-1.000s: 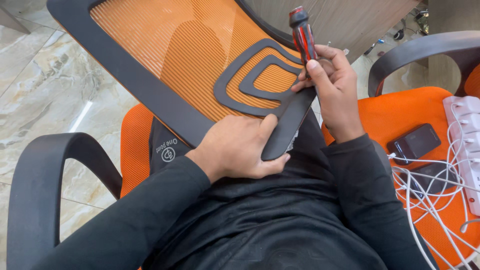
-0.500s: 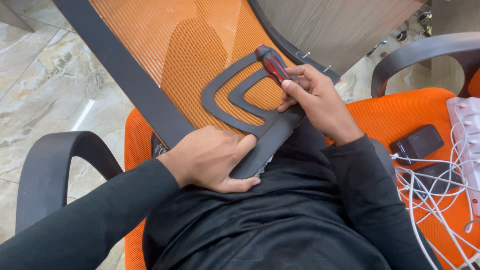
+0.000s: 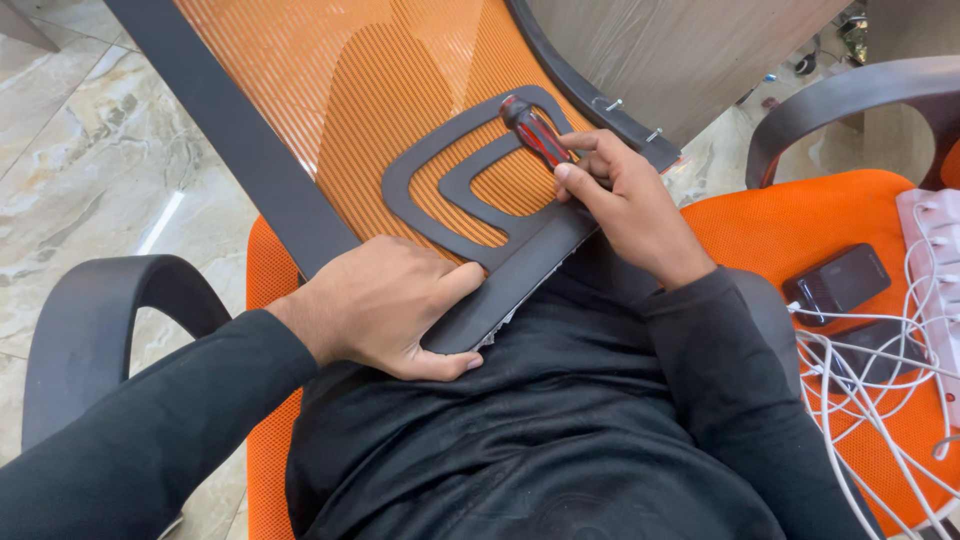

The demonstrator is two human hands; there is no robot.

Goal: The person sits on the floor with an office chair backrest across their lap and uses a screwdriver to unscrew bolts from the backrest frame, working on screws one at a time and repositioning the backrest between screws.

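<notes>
The orange mesh chair back [image 3: 300, 90] fills the upper left and centre of the frame, tilted across the person's lap, with its dark frame [image 3: 250, 150] running diagonally down from the top left. Against the mesh lies the black lumbar bracket [image 3: 450, 215], a looped plastic piece whose flat lower stem [image 3: 500, 295] reaches down toward the middle of the frame. The left hand [image 3: 385, 305] rests at centre left, fingers curled and pressing down on the lower end of that stem, thumb laid along its edge, so the bracket is pinned in place against the lap. The right hand [image 3: 620, 205] sits just right of centre, closed around a red and black screwdriver [image 3: 535, 130] whose handle points up and left; the tip end is buried under the fingers, so it seems to bear on the bracket near the stem, but the exact spot cannot be made out. Two bare bolts [image 3: 612, 103] stick out of the frame's rim at upper centre right, with nothing fixed to them. Judged from this, the bracket is positioned and held against the back but the fastening is in hand, not finished; no screw head shows. On the orange seat [image 3: 800, 220] at the right lie a dark phone [image 3: 838, 283], white cables [image 3: 860, 380] and a white power strip [image 3: 935, 260].
</notes>
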